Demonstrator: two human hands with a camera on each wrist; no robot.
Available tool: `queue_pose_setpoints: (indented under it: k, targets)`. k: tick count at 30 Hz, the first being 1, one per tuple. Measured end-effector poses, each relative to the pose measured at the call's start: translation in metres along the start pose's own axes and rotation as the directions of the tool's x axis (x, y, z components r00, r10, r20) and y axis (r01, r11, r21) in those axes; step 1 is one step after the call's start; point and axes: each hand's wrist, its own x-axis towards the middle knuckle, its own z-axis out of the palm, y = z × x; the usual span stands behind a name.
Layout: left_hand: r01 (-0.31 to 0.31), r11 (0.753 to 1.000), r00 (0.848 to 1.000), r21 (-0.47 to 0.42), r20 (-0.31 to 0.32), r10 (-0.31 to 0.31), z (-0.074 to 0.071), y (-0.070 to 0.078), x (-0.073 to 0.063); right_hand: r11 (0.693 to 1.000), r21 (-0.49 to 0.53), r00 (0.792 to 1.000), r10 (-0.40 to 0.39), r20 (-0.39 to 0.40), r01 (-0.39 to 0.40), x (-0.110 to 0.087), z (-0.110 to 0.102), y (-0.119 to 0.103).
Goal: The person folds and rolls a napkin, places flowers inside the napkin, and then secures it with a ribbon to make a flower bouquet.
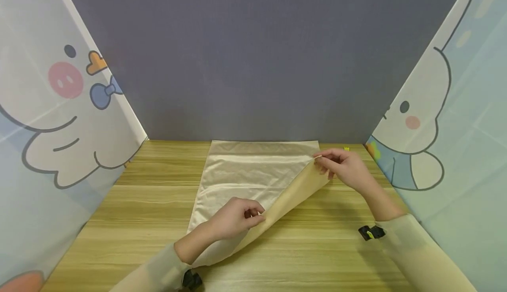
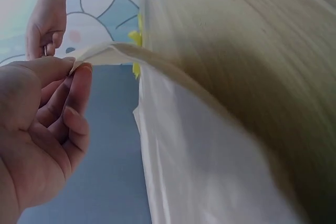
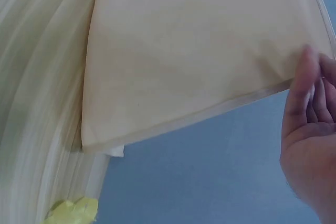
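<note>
A cream, satiny cloth with hemmed edges lies on the wooden table, and its right side is raised in a slanting fold. My left hand pinches the raised edge near the middle between thumb and forefinger, other fingers loosely bent, as the left wrist view also shows. Farther back and to the right, my right hand pinches the same edge near the cloth's far end. In the right wrist view the lifted panel hangs from that hand, its paler matte face showing and a free corner pointing down.
A wood-grain table lies under the cloth, with a grey panel rising behind it. Cartoon-printed side walls stand left and right. A small yellow piece sits at the table's back edge. Black straps hang at both cuffs.
</note>
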Motion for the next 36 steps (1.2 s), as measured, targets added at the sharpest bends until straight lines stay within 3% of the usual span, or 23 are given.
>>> queue_pose_setpoints:
  k: [7,14,21,26,36]
  targets:
    - [0.068,0.995,0.997,-0.077,-0.033,-0.071,-0.012,-0.006,-0.01,0.992,0.128,1.0,-0.01,0.0,0.01,0.017,0.009,-0.011]
    - [0.128,0.99,0.987,-0.054,-0.095,-0.133,-0.029,-0.016,-0.023,0.993,0.121,1.0,-0.016,0.007,0.015,0.046,0.02,-0.024]
    - [0.15,0.985,0.972,-0.08,-0.171,-0.162,-0.053,-0.025,-0.028,0.991,0.128,0.999,-0.037,0.037,0.032,0.086,0.036,-0.042]
    - [0.198,0.979,0.958,-0.042,-0.204,-0.202,-0.076,-0.034,-0.027,0.988,0.145,0.997,-0.054,0.051,0.046,0.121,0.05,-0.056]
    - [0.294,0.956,0.922,-0.026,-0.257,-0.29,-0.113,-0.065,-0.02,0.985,0.172,0.998,-0.041,0.039,0.034,0.184,0.089,-0.076]
